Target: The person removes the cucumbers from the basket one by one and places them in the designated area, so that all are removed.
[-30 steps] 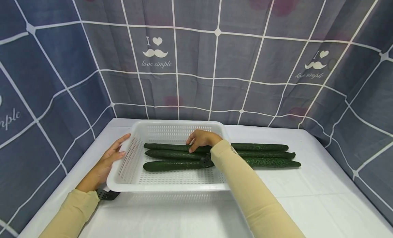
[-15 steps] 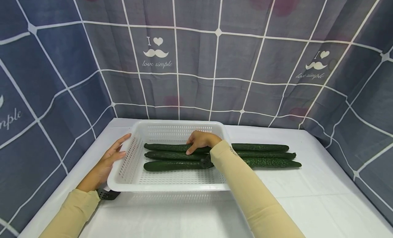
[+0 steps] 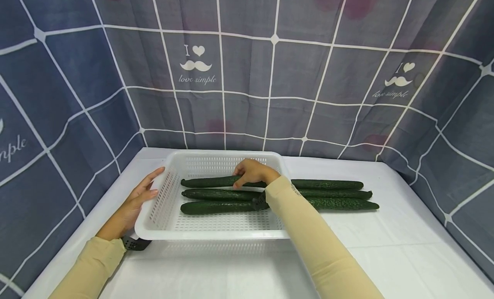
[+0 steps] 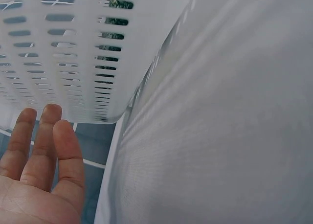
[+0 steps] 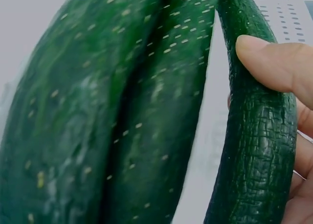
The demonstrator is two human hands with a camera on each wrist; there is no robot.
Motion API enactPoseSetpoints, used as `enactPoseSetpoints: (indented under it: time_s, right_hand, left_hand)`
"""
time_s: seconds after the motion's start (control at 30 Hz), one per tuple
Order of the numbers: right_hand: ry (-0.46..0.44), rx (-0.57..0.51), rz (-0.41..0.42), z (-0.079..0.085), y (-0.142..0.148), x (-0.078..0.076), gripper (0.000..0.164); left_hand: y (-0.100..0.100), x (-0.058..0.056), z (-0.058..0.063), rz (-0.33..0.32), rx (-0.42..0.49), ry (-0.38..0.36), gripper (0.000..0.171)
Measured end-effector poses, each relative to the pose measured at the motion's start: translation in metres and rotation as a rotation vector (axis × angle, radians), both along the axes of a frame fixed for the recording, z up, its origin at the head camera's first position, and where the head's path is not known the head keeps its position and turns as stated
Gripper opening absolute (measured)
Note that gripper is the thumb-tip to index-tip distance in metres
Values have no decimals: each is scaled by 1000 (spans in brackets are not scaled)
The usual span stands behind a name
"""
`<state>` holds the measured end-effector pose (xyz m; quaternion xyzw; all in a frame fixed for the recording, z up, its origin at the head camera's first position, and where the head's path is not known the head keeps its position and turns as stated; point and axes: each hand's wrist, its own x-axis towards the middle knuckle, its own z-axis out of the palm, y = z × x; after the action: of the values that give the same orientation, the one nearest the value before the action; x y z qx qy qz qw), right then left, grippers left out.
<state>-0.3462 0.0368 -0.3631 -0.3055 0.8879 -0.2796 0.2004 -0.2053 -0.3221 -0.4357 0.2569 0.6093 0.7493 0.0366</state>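
Green cucumbers (image 3: pixel 220 194) jut from a white basket (image 3: pixel 216 235) — the right hand (image 3: pixel 252 171) grasping the farthest cucumber (image 3: pixel 210 182), the left hand (image 3: pixel 135 200) loose, outstretched at the basket's left end.

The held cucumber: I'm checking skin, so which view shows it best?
Right wrist: the held cucumber is close enough to show wrinkled skin, though only part fits. Head: both ends show, but the right hand and sleeve hide its middle. Left wrist: only green patches through the basket; I cannot tell which cucumber.
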Motion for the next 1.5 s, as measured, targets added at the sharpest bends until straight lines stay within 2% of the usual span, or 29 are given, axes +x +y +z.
enactPoseSetpoints:
  time_s: [0.23, 0.53, 0.8, 0.97, 1.23, 1.5]
  right_hand:
    - [-48, -160, -25, 4, 1, -1, 31]
    - [-49, -236, -42, 8, 2, -2, 32]
    - [-44, -305, -86, 14, 3, 0, 35]
    - [-10, -310, -108, 21, 2, 2, 36]
    - [55, -243, -156, 36, 1, 8, 38]
    - [110, -223, -154, 54, 3, 16, 40]
  left_hand:
    - [0, 0, 1, 19, -12, 5, 63]
    - [1, 0, 2, 27, -7, 6, 63]
    - [0, -1, 2, 5, -4, 16, 64]
    - [-1, -1, 2, 9, -15, 2, 63]
    - [-1, 1, 0, 7, -5, -17, 61]
    - [-1, 1, 1, 29, -20, -43, 60]
